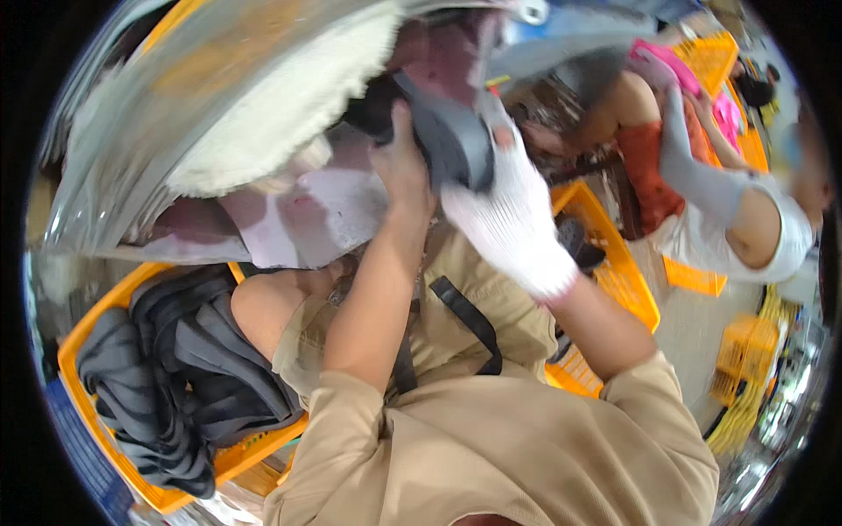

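- Head view: the bare left hand (pixel 402 167) gripped a dark grey fabric piece (pixel 452 136) at twelve o'clock.
- The white-gloved right hand (pixel 509 210) clasped its lower edge.
- An orange crate (pixel 74 351) of grey pieces sat at eight o'clock.

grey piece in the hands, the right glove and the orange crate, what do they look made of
Grey piece: looks like matte foam or rubbery sheet, smooth and bent; hard to tell.
Glove on the right hand: white knitted fabric with visible ribbing.
Orange crate: likely rigid moulded plastic with a slightly glossy rim.
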The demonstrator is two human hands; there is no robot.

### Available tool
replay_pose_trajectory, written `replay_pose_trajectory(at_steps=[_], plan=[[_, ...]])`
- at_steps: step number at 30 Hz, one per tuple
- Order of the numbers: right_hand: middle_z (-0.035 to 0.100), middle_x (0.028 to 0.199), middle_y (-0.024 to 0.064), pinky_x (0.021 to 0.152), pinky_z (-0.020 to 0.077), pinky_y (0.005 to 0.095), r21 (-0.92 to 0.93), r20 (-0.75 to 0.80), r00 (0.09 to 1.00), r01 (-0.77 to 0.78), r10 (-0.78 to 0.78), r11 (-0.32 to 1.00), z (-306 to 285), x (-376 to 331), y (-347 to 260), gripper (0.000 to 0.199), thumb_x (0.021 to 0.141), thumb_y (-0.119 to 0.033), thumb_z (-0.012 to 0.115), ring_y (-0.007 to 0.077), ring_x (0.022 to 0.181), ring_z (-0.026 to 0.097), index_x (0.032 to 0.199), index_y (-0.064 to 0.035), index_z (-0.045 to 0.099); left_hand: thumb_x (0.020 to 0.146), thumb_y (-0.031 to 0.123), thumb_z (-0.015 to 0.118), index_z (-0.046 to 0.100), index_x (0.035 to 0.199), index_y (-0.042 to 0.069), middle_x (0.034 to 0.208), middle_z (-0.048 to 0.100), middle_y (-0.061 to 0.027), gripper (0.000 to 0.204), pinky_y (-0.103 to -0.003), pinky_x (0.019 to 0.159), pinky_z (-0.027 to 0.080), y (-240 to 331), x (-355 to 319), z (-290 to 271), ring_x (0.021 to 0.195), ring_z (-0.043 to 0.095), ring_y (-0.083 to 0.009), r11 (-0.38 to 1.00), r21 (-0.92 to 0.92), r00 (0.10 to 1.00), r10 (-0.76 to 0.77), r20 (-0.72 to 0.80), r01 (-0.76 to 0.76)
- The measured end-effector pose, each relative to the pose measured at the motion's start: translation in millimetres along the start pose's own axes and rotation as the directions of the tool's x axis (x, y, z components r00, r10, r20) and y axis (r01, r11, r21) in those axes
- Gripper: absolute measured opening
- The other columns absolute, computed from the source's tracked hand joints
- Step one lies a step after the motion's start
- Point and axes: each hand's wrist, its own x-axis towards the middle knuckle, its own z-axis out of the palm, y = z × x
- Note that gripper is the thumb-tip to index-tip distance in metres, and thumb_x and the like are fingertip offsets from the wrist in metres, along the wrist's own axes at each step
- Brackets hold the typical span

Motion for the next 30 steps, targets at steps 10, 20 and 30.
replay_pose_trajectory(at_steps=[10, 20, 30], plan=[[0.076, 0.117, 0.0281, 0.103, 0.0564, 0.0467, -0.079, 0.102, 0.993, -0.058, 0.066, 0.995, 67.8, 115.6, 40.2, 0.053, 0.082, -0.042, 0.072, 0.0430, 0.115, 0.072, 0.114, 0.0000, 0.078, 0.110, 0.043, 0.062, 0.060, 0.148, 0.000, 0.135, 0.073, -0.0221, 0.058, -0.043, 0.110, 0.049, 83.2, -16.8, -84.4, 0.122, 0.068, -0.0357, 0.560, 0.804, 0.945, -0.105, 0.310, -0.201], [0.072, 0.134, 0.0111, 0.121, 0.0390, 0.0526, -0.648, 0.628, 0.680, 0.726, -0.378, 0.229, -4.9, 2.9, 4.9, 0.055, 0.075, -0.017, 0.080, 0.0363, 0.136, 0.059, 0.128, -0.0074, 0.074, 0.105, 0.028, 0.074, 0.064, 0.137, -0.003, 0.135, 0.070, -0.0182, 0.046, -0.042, 0.098, 0.058, 40.7, 21.9, -39.6, 0.118, 0.069, -0.0272, 0.906, 0.187, 0.876, -0.418, 0.240, 0.380], [0.079, 0.111, 0.0085, 0.079, 0.0624, 0.0384, -0.309, 0.269, 0.750, 0.661, -0.604, 0.684, 93.6, -48.7, 53.7, 0.028, 0.090, -0.016, 0.078, 0.0298, 0.095, 0.077, 0.116, -0.0067, 0.074, 0.105, 0.067, 0.043, 0.063, 0.130, 0.001, 0.115, 0.071, -0.0241, 0.074, -0.062, 0.093, 0.059, 56.9, 21.3, -103.6, 0.099, 0.071, -0.0373, 0.754, -0.447, 0.871, -0.468, 0.148, 0.481]])
